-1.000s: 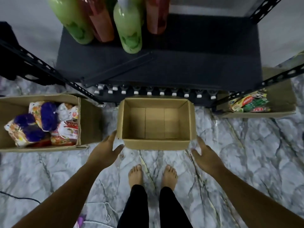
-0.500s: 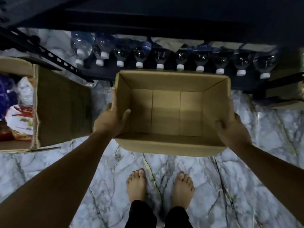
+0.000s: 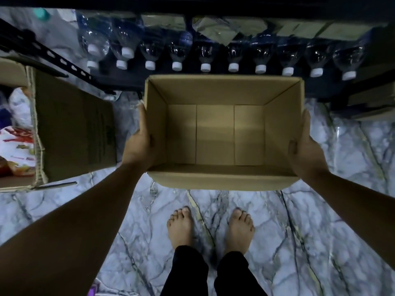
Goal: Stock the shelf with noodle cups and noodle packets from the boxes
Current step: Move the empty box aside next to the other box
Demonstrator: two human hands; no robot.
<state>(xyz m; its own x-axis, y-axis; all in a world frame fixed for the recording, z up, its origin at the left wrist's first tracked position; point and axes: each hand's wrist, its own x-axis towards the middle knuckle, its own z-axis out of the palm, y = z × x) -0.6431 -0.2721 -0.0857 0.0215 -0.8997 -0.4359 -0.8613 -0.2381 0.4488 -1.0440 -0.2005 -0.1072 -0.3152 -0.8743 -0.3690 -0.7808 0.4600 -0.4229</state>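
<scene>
Changed: a second ago both hands hung short of the empty box [image 3: 222, 182], fingers spread; now they clasp its two side walls; the box takes up more of the view and the bottles behind it loom nearer.
Left hand [image 3: 139, 144]: grasping the box's left wall; fingers laid along the outside, thumb hooked over the rim.
Right hand [image 3: 304, 149]: grasping the right wall in the same way; thumb tip inside the rim, fingers outside.
Empty box: between the two hands, open side up, nothing in it; whether its base rests on the floor I cannot tell.
In the way: a row of water bottles [image 3: 177, 54] with white caps lies just behind the box's far wall, on the lowest shelf [image 3: 128, 81]; a slotted rack upright [image 3: 53, 55] slants down at far left.
Around: bare feet [image 3: 181, 226] stand on the marble floor [image 3: 320, 231] just below the box; a third box [image 3: 373, 104] shows dimly at far right, its contents not visible.
Noodle packets [image 3: 18, 144]: in the side box [image 3: 74, 129], which stands just left of the left hand; the packets are at its far end, well apart from the hand; no noodle cups can be made out.
</scene>
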